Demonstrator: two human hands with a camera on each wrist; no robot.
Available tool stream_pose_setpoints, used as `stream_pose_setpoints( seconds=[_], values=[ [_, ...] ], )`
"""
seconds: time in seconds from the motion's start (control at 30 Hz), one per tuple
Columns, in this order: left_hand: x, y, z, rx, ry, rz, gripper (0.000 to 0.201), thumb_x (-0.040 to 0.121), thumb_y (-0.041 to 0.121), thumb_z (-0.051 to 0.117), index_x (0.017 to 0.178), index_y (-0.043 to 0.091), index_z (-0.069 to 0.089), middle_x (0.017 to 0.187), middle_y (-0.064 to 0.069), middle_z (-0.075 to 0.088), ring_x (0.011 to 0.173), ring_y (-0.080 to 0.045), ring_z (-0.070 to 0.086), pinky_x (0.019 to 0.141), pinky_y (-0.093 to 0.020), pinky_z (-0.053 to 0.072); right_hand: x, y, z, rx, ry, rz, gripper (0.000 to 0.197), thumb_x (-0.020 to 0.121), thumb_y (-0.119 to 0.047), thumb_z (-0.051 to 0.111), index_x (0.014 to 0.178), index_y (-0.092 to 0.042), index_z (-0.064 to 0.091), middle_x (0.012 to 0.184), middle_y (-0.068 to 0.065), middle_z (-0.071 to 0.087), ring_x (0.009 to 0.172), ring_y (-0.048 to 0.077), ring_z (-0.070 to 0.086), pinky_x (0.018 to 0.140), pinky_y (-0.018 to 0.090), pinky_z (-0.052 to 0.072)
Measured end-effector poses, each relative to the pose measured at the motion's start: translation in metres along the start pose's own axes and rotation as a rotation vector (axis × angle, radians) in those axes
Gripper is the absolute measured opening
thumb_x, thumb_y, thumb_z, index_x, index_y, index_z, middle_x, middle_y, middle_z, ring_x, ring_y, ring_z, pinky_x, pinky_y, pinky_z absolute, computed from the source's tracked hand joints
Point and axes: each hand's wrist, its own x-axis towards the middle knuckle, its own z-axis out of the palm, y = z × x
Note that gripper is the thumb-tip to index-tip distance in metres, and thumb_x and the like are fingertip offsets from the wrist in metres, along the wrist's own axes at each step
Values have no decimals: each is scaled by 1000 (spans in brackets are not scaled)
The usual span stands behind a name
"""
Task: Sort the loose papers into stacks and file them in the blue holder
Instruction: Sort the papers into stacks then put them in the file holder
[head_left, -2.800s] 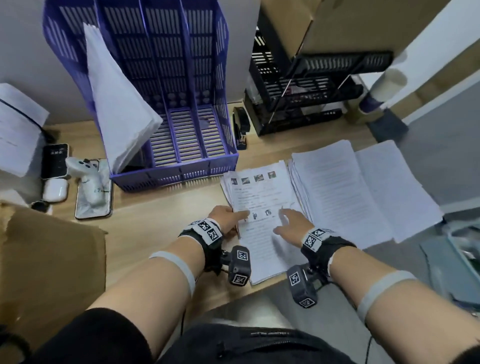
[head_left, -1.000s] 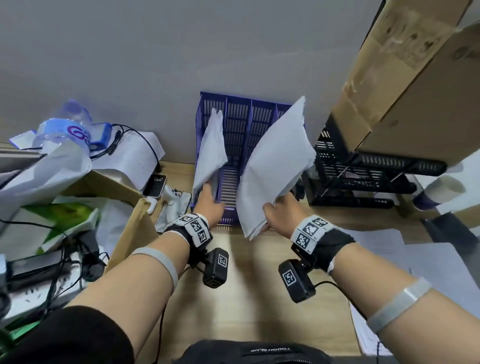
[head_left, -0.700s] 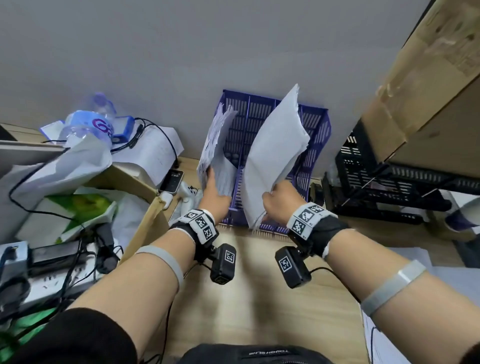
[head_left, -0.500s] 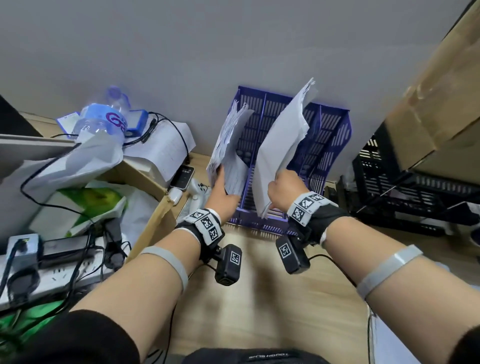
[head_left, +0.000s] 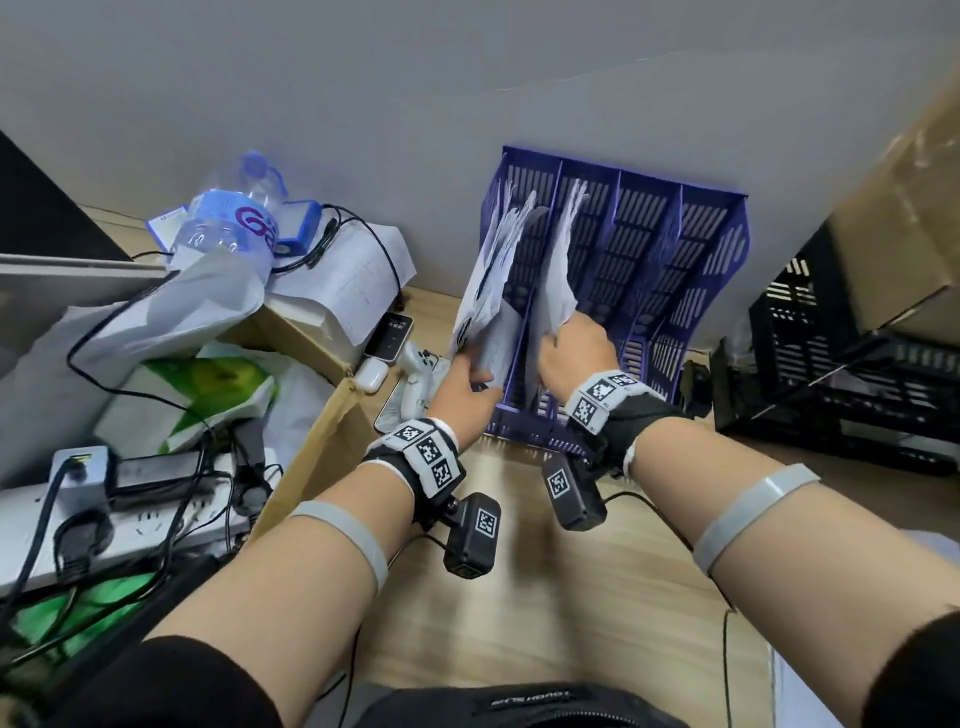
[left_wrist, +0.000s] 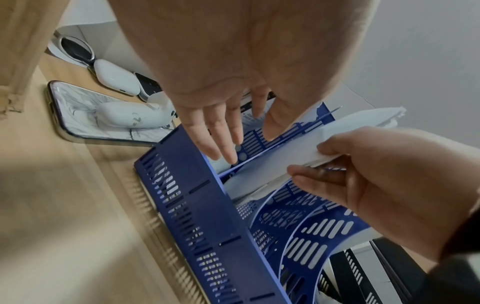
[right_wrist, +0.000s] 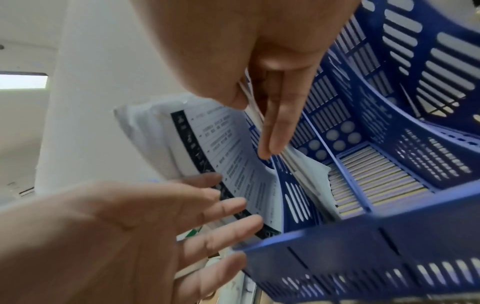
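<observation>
The blue holder (head_left: 670, 291) stands against the wall with several upright slots. A printed paper stack (head_left: 491, 291) leans in its leftmost slot, and my left hand (head_left: 462, 382) lays straight, spread fingers (right_wrist: 226, 205) against it. A second white stack (head_left: 556, 291) stands in the slot beside it, with its lower edge down inside the holder (right_wrist: 363, 253). My right hand (head_left: 571, 353) pinches this stack (left_wrist: 272, 164) between thumb and fingers (left_wrist: 327, 148). The two slots on the right hold nothing.
Left of the holder lie a phone (head_left: 392, 343), an earbud case (head_left: 371, 375) and a cardboard box (head_left: 311, 441). Further left are a power strip (head_left: 104, 519), cables and a water bottle (head_left: 228, 223). A black rack (head_left: 857, 374) stands to the right.
Both hands lifted a stack off the desk. My right hand has lowered it into the second slot. My left hand, gripping the first slot's papers before, now has straight fingers.
</observation>
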Motion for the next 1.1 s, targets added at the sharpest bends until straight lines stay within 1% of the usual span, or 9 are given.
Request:
stream_pose_setpoints(
  seconds=[0.17, 0.27, 0.4, 0.6, 0.77, 0.9, 0.97, 1.03, 1.1],
  values=[
    [-16, -1, 22, 6, -41, 63, 15, 88, 5, 56, 100, 14, 60, 83, -8, 64, 71, -23, 63, 69, -32, 53, -24, 26, 11, 146, -123, -106, 63, 87, -31, 61, 141, -14, 35, 115, 8, 61, 102, 25, 62, 88, 32, 47],
    [-26, -6, 54, -2, -136, 41, 18, 88, 2, 55, 80, 18, 58, 71, -7, 61, 55, -14, 56, 55, -22, 46, -54, 64, 5, 165, -133, -33, 59, 91, -28, 59, 144, -21, 35, 114, 3, 60, 98, 20, 62, 90, 32, 48],
    [-48, -18, 113, 44, -339, -66, 21, 92, 4, 48, 78, 18, 52, 72, -4, 59, 55, -14, 57, 46, -20, 39, -104, 147, -8, 127, -132, 188, 52, 90, -25, 60, 139, -18, 43, 112, 7, 61, 100, 24, 62, 91, 33, 48],
    [-89, -37, 206, 63, -614, -255, 19, 97, 4, 46, 81, 14, 48, 76, -8, 57, 61, -22, 60, 39, -16, 43, -185, 291, -46, 5, -170, 631, 51, 87, -25, 57, 136, -19, 47, 135, 13, 48, 116, 30, 56, 98, 35, 46],
    [-110, -55, 265, 113, -694, -397, 13, 89, 4, 59, 89, 14, 51, 80, -13, 55, 62, -24, 56, 65, -33, 53, -223, 385, -75, 7, -5, 909, 59, 82, -26, 62, 138, -19, 45, 137, 15, 44, 117, 34, 55, 100, 42, 48],
    [-123, -57, 299, 27, -758, -574, 11, 95, 7, 51, 93, 15, 43, 70, -6, 44, 57, -18, 42, 56, -27, 32, -227, 437, -92, -27, -19, 994, 81, 80, -32, 66, 149, -19, 25, 146, 16, 35, 131, 36, 43, 106, 46, 43],
    [-127, -59, 315, 85, -733, -510, 36, 91, 15, 63, 119, 14, 42, 84, -9, 60, 70, -23, 60, 60, -31, 44, -224, 455, -98, 3, -57, 990, 88, 80, -31, 67, 151, -16, 17, 147, 17, 36, 129, 37, 45, 104, 44, 45],
    [-129, -60, 330, 134, -705, -475, 56, 86, 23, 72, 132, 14, 42, 103, -12, 68, 87, -27, 69, 74, -37, 53, -220, 468, -102, -14, -128, 961, 83, 81, -30, 66, 149, -10, 22, 142, 16, 43, 124, 36, 50, 98, 40, 48],
    [-128, -62, 342, 168, -692, -456, 40, 85, 26, 74, 116, 6, 58, 96, -10, 69, 80, -26, 67, 79, -39, 54, -218, 475, -104, -87, -174, 890, 56, 82, -28, 64, 130, -8, 46, 126, 13, 53, 106, 31, 57, 85, 36, 51]
  ],
)
